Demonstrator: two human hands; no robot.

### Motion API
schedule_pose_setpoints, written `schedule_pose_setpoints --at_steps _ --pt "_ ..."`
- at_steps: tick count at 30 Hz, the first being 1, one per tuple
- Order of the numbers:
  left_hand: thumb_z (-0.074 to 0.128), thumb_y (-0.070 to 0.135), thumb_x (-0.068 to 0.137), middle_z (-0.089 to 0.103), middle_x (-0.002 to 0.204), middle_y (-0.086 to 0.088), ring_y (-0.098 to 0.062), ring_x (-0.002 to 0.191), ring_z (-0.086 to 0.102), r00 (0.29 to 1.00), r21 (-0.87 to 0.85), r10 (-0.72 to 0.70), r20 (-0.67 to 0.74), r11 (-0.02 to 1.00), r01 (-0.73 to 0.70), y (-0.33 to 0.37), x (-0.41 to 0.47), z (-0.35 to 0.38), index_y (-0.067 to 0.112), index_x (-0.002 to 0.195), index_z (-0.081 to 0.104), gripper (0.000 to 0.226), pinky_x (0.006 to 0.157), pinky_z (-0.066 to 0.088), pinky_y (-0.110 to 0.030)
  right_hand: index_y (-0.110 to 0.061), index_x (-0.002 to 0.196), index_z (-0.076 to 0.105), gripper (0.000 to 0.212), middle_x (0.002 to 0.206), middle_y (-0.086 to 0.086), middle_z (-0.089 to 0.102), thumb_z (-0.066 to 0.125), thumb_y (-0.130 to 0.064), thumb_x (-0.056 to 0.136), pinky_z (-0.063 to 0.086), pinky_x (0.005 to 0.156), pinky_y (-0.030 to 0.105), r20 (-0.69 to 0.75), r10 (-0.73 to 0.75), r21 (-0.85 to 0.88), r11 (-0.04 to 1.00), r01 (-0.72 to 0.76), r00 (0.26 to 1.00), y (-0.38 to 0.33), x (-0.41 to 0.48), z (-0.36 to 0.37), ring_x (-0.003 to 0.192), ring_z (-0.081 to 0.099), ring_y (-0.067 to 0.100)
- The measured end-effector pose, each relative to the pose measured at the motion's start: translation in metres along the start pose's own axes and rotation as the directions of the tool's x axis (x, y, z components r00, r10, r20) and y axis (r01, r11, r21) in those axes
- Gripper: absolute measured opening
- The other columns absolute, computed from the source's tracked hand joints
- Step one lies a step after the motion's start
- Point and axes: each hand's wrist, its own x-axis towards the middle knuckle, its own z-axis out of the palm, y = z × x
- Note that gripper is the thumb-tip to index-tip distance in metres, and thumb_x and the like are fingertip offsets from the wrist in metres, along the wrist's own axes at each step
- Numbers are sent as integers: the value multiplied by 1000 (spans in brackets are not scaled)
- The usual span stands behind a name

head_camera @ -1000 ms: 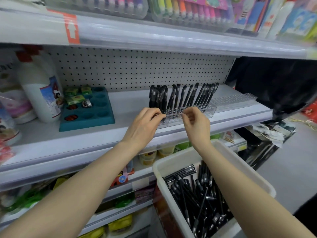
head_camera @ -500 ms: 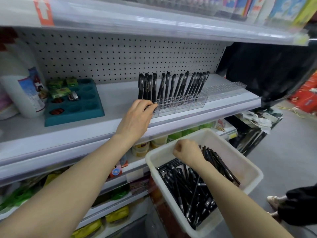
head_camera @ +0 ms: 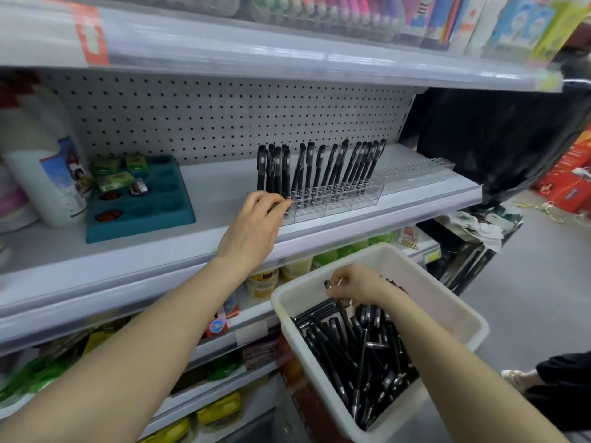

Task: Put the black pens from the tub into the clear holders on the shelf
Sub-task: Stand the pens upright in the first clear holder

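The shelf (head_camera: 214, 187) runs across the scene at chest height, and below its near edge on the right sits the white tub (head_camera: 377, 248), with a loose heap of black pens (head_camera: 361, 356) covering its bottom. On the shelf, right of the middle, the clear holder (head_camera: 335, 203) carries a row of standing pens (head_camera: 319, 167), packed at the left end and looser toward the right. A second holder (head_camera: 412, 171), farther right, looks to have none in it. The left hand (head_camera: 252, 225) is where it was a second ago, fingers curled on the holder's near left end in a steadying grip. The right hand (head_camera: 358, 284) is what has changed. A second ago it was up at the holder, half a second ago it had dropped into the tub, and now its fingertips are pinched narrow around one pen (head_camera: 341, 313), whose upper end sticks up above the fingers while its lower end is down among the heap. That probably means one pen has been seated and the next pick is under way, with many left.
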Motion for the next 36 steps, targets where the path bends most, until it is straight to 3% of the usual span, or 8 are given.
schedule_pose_setpoints --at_steps 6,11,17,24,30,36 --pt "64 7 92 58 123 -7 -27 115 46 996 -19 -91 1 996 91 3 -1 -3 7 130 60 38 97 47 -41 -15 99 61 15 83 1 71 60 -30 94 58 66 27 -291 -195 91 969 230 937 -50 -17 -79 72 69 14" --pt "64 7 91 59 123 -7 -26 115 46 994 -41 -110 6 993 110 2 0 -3 7 129 61 38 99 46 -40 -9 95 61 11 80 9 72 66 -18 92 59 74 34 -646 -283 202 832 517 709 -86 -11 -118 73 72 21" --pt "66 5 90 62 124 -6 -25 112 48 997 -43 -77 -28 996 75 1 -1 -3 7 127 64 37 99 45 -37 -17 99 60 8 84 0 71 64 -16 91 56 74 25 -788 -296 131 777 616 541 -117 6 -119 74 71 12" --pt "65 2 89 63 124 -4 -23 112 48 996 -65 -83 -41 995 81 0 -1 -2 7 126 65 37 100 41 -30 -10 110 62 18 89 1 71 62 -16 93 54 77 25 -736 -309 120 816 566 602 -129 30 -107 74 69 12" --pt "66 2 89 63 122 -4 -23 111 48 995 -81 -92 -35 993 89 -1 -1 -2 7 126 65 37 100 45 -34 -10 113 65 24 92 11 73 60 -24 94 57 82 43 -587 -393 -101 903 417 708 -130 50 -92 84 69 27" --pt "65 3 89 62 122 -4 -24 111 48 996 -70 -79 -33 995 77 -1 -1 -2 6 126 63 38 99 46 -36 -10 103 67 19 78 10 72 55 -23 97 56 80 41 -609 -375 -84 907 413 699 -127 56 -84 79 69 27"
